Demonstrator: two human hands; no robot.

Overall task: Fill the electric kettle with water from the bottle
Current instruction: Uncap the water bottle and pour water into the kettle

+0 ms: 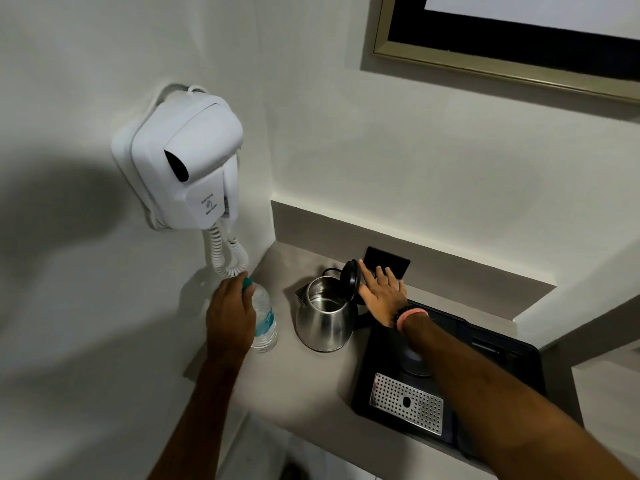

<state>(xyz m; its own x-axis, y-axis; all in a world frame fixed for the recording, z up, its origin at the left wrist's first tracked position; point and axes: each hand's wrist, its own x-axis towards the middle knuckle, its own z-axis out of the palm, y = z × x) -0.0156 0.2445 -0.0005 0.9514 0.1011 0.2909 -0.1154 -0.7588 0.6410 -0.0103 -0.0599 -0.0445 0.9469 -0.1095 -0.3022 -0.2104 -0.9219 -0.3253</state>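
Note:
A stainless-steel electric kettle (pixel 323 318) stands on the grey counter (pixel 304 382), off its base. Its black lid (pixel 349 277) is flipped up and the inside shows. My right hand (pixel 382 294) hovers just right of the lid, fingers spread, holding nothing. A clear plastic water bottle (pixel 265 322) with a teal cap (pixel 247 283) stands upright left of the kettle. My left hand (pixel 230 308) wraps over the bottle's neck and cap from the left.
A black tray (pixel 498 344) with a perforated metal drip plate (pixel 407 401) and the kettle's round base lies at the right. A white wall-mounted hair dryer (pixel 187 164) with a coiled cord hangs above the bottle. A dark socket plate (pixel 388 263) sits behind the kettle.

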